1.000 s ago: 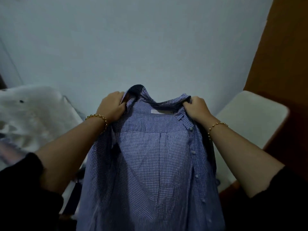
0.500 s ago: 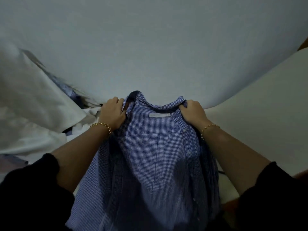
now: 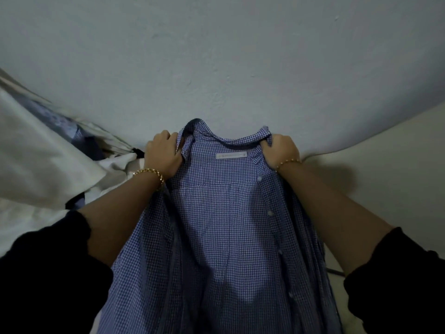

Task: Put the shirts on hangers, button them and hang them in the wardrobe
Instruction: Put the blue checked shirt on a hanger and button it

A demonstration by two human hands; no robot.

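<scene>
Shirt (image 3: 216, 225) lower: blue gingham, unbuttoned

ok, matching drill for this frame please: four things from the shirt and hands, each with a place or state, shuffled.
1. left hand
2. right hand
3. white rectangular label strip
4. row of pale round buttons

A. inside the neck of the blue checked fabric shirt, below the collar
B. down the shirt's open front edge, image right
C. grips the collar end, image left
D. grips the collar end, image right

Pairs: 1-C, 2-D, 3-A, 4-B
</scene>
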